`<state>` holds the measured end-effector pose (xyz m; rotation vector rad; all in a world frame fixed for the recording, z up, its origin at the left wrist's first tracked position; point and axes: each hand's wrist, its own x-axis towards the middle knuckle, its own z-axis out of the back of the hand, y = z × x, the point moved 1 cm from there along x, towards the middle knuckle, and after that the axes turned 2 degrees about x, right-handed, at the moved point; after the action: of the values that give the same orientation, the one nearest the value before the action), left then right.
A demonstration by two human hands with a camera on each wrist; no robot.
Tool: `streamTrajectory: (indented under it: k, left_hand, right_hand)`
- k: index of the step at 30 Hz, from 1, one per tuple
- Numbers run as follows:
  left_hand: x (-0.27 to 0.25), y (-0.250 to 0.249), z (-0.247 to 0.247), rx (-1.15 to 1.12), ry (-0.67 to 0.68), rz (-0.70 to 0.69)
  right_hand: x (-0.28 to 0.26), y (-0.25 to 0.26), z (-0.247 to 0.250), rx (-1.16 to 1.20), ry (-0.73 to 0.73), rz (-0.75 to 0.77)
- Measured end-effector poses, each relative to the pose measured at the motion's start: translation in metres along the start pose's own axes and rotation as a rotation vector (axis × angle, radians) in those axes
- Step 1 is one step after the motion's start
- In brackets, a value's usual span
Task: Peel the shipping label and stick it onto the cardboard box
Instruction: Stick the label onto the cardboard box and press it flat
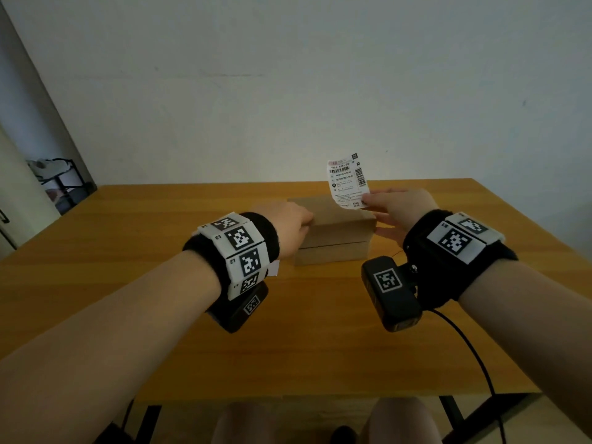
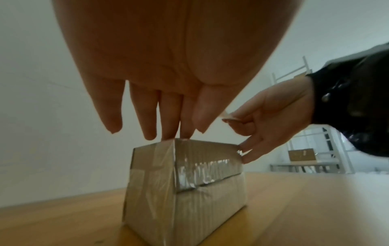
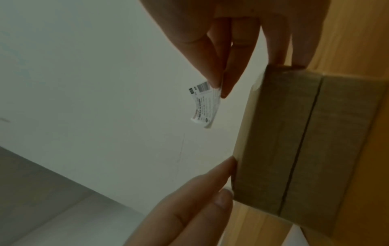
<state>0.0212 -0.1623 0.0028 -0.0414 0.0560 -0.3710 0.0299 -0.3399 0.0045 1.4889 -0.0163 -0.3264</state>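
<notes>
Right hand (image 1: 398, 208) pinches the label (image 1: 347, 182) by its lower edge, upright at frame centre above the box (image 1: 336, 232); left hand (image 1: 286, 224), fingers straight, steadies the box. Curled label may fold, sticking to itself or landing crooked

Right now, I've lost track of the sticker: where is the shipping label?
In the head view the shipping label stands upright, pinched by the right hand, just above the right end of the cardboard box.

Looks like a plain spare room or small packing office: bare white wall (image 1: 288, 75), wooden table (image 1: 320, 331), metal shelving (image 2: 305, 149) with a box at right.
</notes>
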Motion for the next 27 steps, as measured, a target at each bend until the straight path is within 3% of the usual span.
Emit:
streamTrajectory:
  k: [4,7,12,18,27]
  left_hand:
    - [-0.006,-0.003,0.01,-0.203,-0.066,-0.048]
    - [0.0,0.003,0.012,-0.328,-0.173,0.026]
    - [0.015,0.01,-0.005,-0.259,0.037,0.192]
    - [0.014,0.009,-0.012,-0.267,0.008,0.223]
    - [0.011,0.001,-0.017,-0.208,0.071,0.272]
  right_hand:
    - [-0.001,0.003,0.003,0.032,-0.065,0.05]
    - [-0.007,0.004,0.011,0.023,-0.109,0.036]
    - [-0.022,0.0,0.013,0.063,-0.082,0.014]
    - [-0.029,-0.001,0.012,0.001,-0.109,0.005]
    - [-0.029,-0.012,-0.006,0.158,0.064,-0.029]
